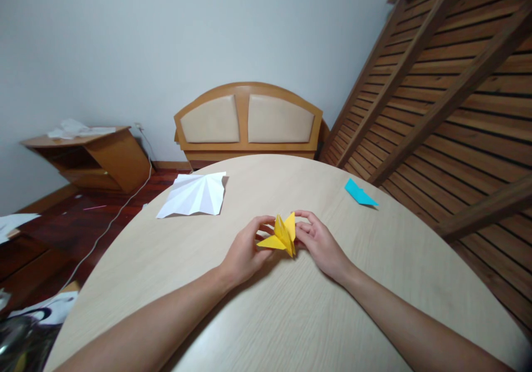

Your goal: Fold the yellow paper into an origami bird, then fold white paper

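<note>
A folded yellow paper figure [283, 235] with pointed flaps sits at the middle of the round pale wooden table [291, 316]. My left hand [245, 253] pinches its left side between thumb and fingers. My right hand [318, 243] grips its right side, fingertips on the upright flap. Both forearms rest low over the table and reach in from the near edge.
A creased white paper sheet [195, 194] lies on the table's far left. A small folded blue paper [358, 192] lies at the far right. Behind the table stand a wooden headboard [248, 121], a slatted bed frame [449, 83] leaning at right, and a low cabinet [95, 158] at left.
</note>
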The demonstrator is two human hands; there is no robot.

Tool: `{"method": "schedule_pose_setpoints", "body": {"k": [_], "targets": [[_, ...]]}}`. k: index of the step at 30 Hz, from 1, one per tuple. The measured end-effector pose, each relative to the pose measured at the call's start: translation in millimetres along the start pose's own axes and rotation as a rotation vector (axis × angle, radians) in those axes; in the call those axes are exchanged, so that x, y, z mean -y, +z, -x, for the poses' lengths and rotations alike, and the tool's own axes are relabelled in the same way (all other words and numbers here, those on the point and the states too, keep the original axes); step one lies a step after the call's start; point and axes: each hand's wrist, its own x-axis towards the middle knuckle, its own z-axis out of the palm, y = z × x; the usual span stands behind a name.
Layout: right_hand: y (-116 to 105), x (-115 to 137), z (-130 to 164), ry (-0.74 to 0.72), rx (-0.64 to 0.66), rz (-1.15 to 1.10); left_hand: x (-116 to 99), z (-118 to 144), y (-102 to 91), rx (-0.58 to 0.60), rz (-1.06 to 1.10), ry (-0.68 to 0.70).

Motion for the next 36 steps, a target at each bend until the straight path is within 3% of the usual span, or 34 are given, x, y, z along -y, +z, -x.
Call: {"method": "schedule_pose_setpoints", "body": {"k": [6,9,16,22,36], "targets": [[6,8,10,-0.097,0.115,0.118,3,-1,-3.2,-0.05,-0.071,-0.007],[6,6,10,-0.131,0.088,0.213,4,-2,-2.3,-0.07,-0.051,-0.017],[-3,-1,1,-0.139,-0.002,0.198,3,-5,0.4,-0.138,0.038,-0.102],[-4,-1,1,-0.141,0.0,0.214,5,-6,0.8,-0.103,0.164,-0.216],[-4,0,2,-0.153,-0.039,0.249,5,-5,0.9,-0.069,0.114,-0.238]]}}
